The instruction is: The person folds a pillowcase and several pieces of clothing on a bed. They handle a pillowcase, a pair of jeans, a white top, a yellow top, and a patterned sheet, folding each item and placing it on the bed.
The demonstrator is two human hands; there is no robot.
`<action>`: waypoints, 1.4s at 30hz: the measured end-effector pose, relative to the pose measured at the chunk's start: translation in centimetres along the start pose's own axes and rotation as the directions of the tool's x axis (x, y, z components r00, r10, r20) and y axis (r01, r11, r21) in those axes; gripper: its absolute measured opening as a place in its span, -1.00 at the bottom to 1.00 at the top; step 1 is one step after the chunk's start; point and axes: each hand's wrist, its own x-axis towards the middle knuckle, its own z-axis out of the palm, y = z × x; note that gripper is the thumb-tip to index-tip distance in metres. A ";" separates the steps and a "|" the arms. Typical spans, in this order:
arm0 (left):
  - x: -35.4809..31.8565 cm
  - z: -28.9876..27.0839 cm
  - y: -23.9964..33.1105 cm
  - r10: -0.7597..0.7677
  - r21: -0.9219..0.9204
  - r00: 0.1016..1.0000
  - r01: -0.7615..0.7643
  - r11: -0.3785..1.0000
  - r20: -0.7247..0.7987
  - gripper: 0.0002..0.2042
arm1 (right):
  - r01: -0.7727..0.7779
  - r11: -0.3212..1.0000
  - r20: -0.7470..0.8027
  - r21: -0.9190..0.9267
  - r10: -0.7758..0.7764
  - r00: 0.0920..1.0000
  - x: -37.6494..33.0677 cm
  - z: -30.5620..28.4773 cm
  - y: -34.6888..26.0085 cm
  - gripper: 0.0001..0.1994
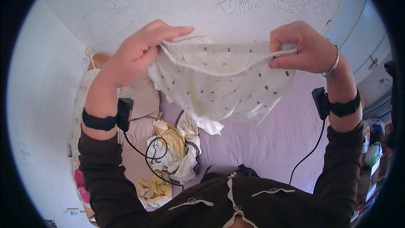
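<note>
Scribbled marks are seen across the wall (168, 0) behind a bed (257, 152) covered with lilac cloth. Above it, a white garment (223, 90) with dark specks is held up and spread by its elastic edge. One end is clamped in the fingers of the left hand (141, 48), one digit being stretched free; the other is pinched between thumb and fingers of the right hand (308, 46). By all appearances, only the spreading has been done: the garment hangs unfolded, its lower part unsupported. Clothes in a crumpled heap (183, 143) are left unsorted, it seems, near a yellow cloth (156, 188) closer to the body. Part of the bed is hidden by the garment, and the heap is crossed by a looped black cable (146, 155). At the far right, bags (373, 154) are crowded together.
</note>
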 end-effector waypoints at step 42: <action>-2.8 -5.2 4.9 -0.159 0.068 0.730 0.271 0.960 -0.665 -0.64 | 0.372 0.842 -0.774 0.391 0.082 0.628 0.9 -2.2 -6.9 -0.59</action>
